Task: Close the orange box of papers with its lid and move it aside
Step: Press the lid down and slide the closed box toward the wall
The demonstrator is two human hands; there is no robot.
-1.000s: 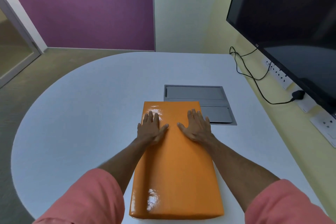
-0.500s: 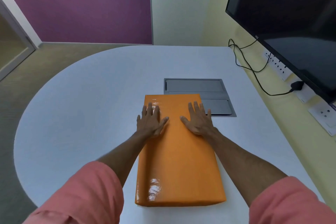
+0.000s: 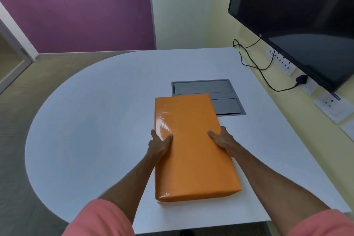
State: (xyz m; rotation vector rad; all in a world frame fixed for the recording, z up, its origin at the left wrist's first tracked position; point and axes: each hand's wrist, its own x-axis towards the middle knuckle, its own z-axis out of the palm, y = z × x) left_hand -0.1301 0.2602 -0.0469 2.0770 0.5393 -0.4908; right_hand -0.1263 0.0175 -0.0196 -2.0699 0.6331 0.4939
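Both hands shifted off lid top to box flanks. Left hand (image 3: 160,144) and right hand (image 3: 222,139) now clamp orange box (image 3: 191,145), thumbs on top, other fingers hidden; box overlaps near-left corner of grey floor-box panel (image 3: 228,104). I judge lid seated, move-aside starting.

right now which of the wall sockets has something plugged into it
The socket just under the TV's lower edge: a black plug with its cable sits in it. The white power strip farther back and the nearer socket plate look empty.

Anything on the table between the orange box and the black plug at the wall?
Head view: only the grey recessed panel in the white table, partly under the orange box; beyond it bare tabletop toward the black plug.
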